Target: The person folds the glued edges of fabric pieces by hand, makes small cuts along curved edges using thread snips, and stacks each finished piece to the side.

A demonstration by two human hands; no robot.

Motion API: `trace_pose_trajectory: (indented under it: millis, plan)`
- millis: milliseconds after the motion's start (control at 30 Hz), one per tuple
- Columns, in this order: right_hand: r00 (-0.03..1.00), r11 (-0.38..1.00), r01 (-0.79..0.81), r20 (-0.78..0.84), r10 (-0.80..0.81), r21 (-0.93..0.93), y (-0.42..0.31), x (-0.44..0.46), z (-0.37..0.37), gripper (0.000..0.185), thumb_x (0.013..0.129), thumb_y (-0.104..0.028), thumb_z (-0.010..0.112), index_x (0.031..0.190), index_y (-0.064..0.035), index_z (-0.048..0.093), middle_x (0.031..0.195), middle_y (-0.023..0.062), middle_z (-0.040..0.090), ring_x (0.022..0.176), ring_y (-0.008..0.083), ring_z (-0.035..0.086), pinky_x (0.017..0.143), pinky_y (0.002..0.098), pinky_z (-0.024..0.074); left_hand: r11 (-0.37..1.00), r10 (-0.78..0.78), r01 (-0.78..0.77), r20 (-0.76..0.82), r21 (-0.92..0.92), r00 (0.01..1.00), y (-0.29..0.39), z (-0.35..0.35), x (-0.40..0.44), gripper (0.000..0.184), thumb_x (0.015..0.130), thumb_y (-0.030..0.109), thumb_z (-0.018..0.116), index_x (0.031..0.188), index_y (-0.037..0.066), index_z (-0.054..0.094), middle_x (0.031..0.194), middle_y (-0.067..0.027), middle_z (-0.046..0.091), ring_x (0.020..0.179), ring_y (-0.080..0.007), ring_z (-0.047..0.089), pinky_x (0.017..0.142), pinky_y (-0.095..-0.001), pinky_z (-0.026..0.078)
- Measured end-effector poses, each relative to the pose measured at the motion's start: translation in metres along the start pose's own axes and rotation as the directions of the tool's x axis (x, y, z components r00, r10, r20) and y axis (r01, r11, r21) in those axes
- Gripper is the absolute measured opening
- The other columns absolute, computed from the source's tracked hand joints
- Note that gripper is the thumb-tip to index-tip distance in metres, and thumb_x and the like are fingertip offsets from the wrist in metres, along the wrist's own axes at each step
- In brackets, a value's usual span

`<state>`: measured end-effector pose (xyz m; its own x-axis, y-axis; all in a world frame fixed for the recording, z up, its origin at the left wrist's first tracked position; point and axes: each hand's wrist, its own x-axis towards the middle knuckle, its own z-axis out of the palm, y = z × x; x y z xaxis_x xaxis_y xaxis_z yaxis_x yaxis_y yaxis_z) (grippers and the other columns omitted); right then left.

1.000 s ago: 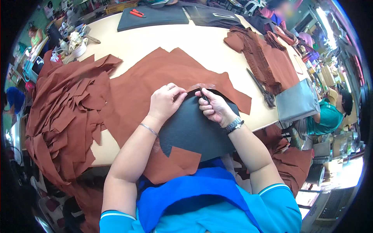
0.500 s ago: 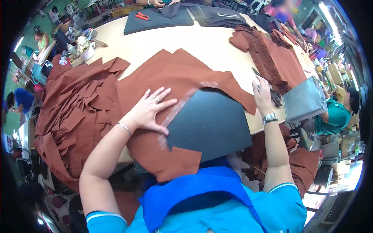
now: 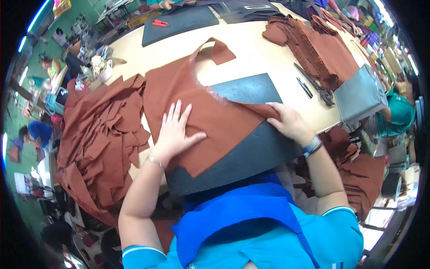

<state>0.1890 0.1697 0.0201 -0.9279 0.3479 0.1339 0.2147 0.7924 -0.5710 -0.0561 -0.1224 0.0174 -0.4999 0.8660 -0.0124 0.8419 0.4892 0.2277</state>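
Nearby, seemingly loose scraps point(image 3: 103, 134) flank the open left hand point(image 3: 176, 136); the right hand point(image 3: 291, 123) pinches a brown sheet point(image 3: 224, 134).

Brown sheet point(image 3: 224, 130): matt, seemingly cloth | board point(image 3: 251, 154): dark, smooth-looking

The rust-brown fabric sheet point(image 3: 215, 130) covers the middle of the dark, smooth board point(image 3: 251, 157), and the palm of the left hand point(image 3: 174, 136) hides the fabric under it. Whether the right hand point(image 3: 291, 123) pinches the fabric's folded edge or only presses it cannot be told. The slim black tool point(image 3: 304, 87) is too small to identify. The silver-grey box point(image 3: 361, 96) partly hides 1 person in green point(image 3: 398, 112); the top edge cuts off another point(image 3: 168, 4).
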Motion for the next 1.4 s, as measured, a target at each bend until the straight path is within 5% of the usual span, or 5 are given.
trace_pose_trajectory:
  millis: [200,367,533,767,1400]
  plan:
    - [0.931,0.946,-0.139,0.363,0.025,0.292,0.001,0.022,-0.078,0.023,0.089,-0.012,0.073,0.109,-0.0021,0.067,0.090,-0.0005,0.067,0.085,0.0068,0.058,0.077,0.0260,0.0499,0.981,-0.136,0.060,0.432,0.185,0.892,0.082,-0.075,-0.028,0.096,0.078,0.068,0.070,0.148,0.008,0.045,0.150,-0.0235,0.044,0.139,-0.0393,0.043,0.114,-0.0500,0.034]
    - [0.913,0.995,-0.094,0.401,0.072,0.034,-0.029,0.039,-0.116,0.029,0.085,-0.021,0.075,0.108,-0.0038,0.068,0.085,0.0044,0.068,0.074,0.0130,0.061,0.069,0.0296,0.0510,0.880,0.452,-0.465,-0.129,-0.094,0.883,0.067,0.002,0.055,0.059,0.080,0.053,0.075,0.116,0.007,0.066,0.120,-0.0147,0.063,0.111,-0.0330,0.060,0.101,-0.0441,0.041]
    - [0.841,0.788,0.137,-0.350,-0.413,-0.601,-0.025,0.050,-0.103,0.046,0.078,-0.019,0.076,0.120,-0.0050,0.062,0.111,0.0157,0.065,0.107,0.0339,0.061,0.094,0.0412,0.0492,0.899,0.339,-0.358,-0.118,-0.252,0.933,0.082,0.024,0.080,0.037,0.082,0.040,0.078,0.096,0.007,0.069,0.088,-0.0072,0.068,0.093,-0.0259,0.063,0.087,-0.0413,0.040]
    - [0.938,0.950,0.305,0.152,-0.311,0.063,-0.018,0.054,0.009,0.026,0.087,-0.007,0.067,0.112,-0.0063,0.066,0.111,0.0125,0.067,0.108,0.0328,0.064,0.095,0.0408,0.0512,0.898,0.339,-0.373,-0.176,-0.234,0.924,0.087,0.030,0.078,0.031,0.084,0.036,0.076,0.099,0.009,0.072,0.090,-0.0056,0.068,0.091,-0.0247,0.063,0.087,-0.0401,0.038]
    - [0.824,0.750,0.534,0.040,-0.565,-0.390,-0.005,0.037,0.040,0.026,0.089,-0.013,0.054,0.111,-0.0063,0.067,0.104,0.0091,0.064,0.098,0.0240,0.062,0.080,0.0356,0.0549,0.782,0.621,-0.613,-0.216,0.114,0.753,0.041,0.020,0.077,0.023,0.089,0.013,0.060,0.105,0.020,0.075,0.102,0.0015,0.068,0.098,-0.0173,0.064,0.099,-0.0420,0.043]
